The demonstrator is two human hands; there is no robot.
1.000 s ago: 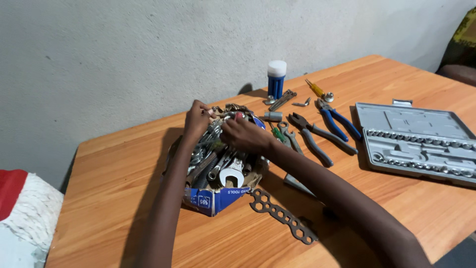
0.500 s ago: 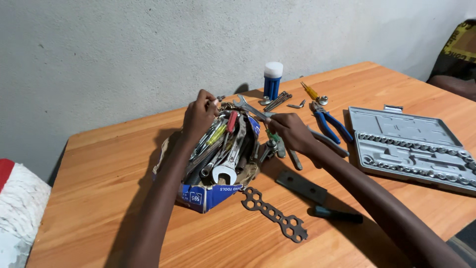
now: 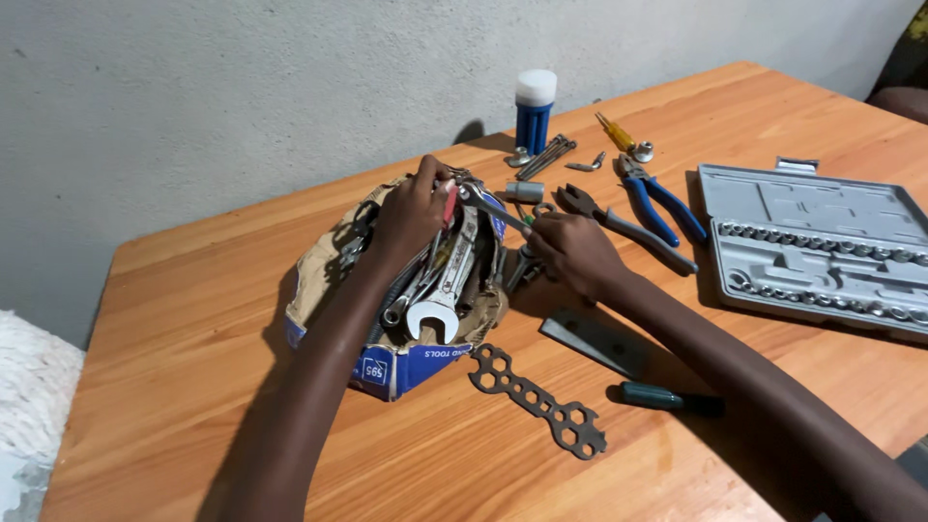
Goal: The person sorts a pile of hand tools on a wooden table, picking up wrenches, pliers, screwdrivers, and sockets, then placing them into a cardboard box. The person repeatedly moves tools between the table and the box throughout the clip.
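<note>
A torn blue and brown cardboard box (image 3: 396,372) sits on the wooden table (image 3: 193,406), stuffed with several spanners and screwdrivers. My left hand (image 3: 411,208) rests on the pile at the box's far end, fingers closed around a tool there; which one I cannot tell. My right hand (image 3: 572,251) is just right of the box, holding a slim open-ended spanner (image 3: 488,205) that points up-left toward the left hand. A large chrome spanner (image 3: 440,309) lies on top of the pile with its jaw toward me.
A flat multi-hole wrench (image 3: 536,399), a grey metal plate (image 3: 592,340) and a dark-handled tool (image 3: 667,398) lie near me. Pliers (image 3: 626,232), blue-handled pliers (image 3: 662,205), a yellow screwdriver (image 3: 616,137), a blue and white canister (image 3: 535,106) and an open grey socket case (image 3: 812,256) lie to the right.
My right hand left the box, drew a slim spanner out to the right, and now holds it beside the box. My left hand stayed on the far end of the pile.
</note>
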